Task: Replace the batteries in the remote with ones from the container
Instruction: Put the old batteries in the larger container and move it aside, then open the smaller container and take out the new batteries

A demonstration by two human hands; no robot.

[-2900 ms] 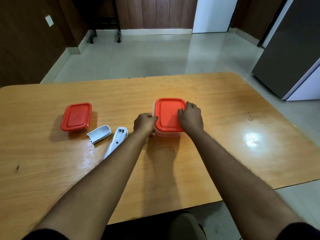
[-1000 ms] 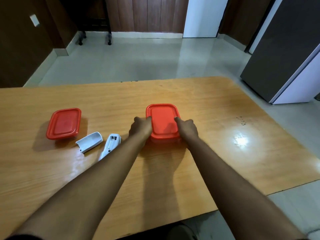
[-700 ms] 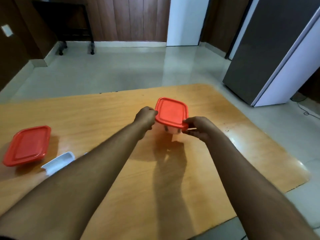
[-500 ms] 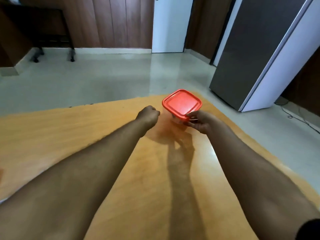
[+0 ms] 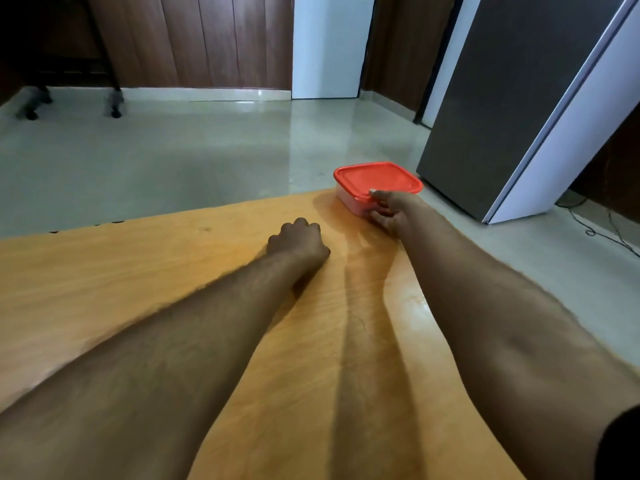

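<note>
Right hand (image 5: pixel 388 211) pinched the lidded container (image 5: pixel 375 187) at the table's (image 5: pixel 138 271) one-o'clock corner, apparently parking it, while left hand (image 5: pixel 299 242) rested clenched, empty.

Right hand (image 5: pixel 389 211) grips container (image 5: pixel 377 181)

The wooden surface (image 5: pixel 138 271) is orange-brown and glossy. A container (image 5: pixel 349 200) with a red lid (image 5: pixel 377 180) stands on it at the far right corner.
</note>
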